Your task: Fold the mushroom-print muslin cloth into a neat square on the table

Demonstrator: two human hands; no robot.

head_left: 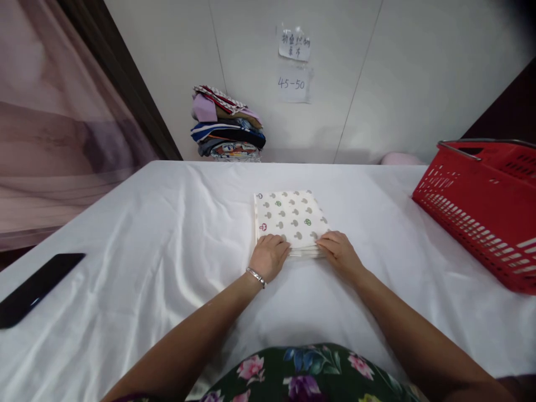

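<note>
A folded white cloth (288, 215) printed with grey, green and red mushrooms lies in a neat square on the white-covered table, its layers showing along the near edge. At its near left corner, my left hand (270, 258), with a silver bracelet at the wrist, has its fingers curled over that edge. My right hand (340, 254) pinches the near right corner between thumb and fingers. Parts of both near corners are hidden beneath my fingers.
The white tablecloth (138, 268) has soft wrinkles. A red plastic basket (473, 218) stands at the right and a black phone (37, 287) lies at the left. Behind the table's far edge rises a stack of folded fabrics (228, 131). Paper signs (293, 84) hang on the wall.
</note>
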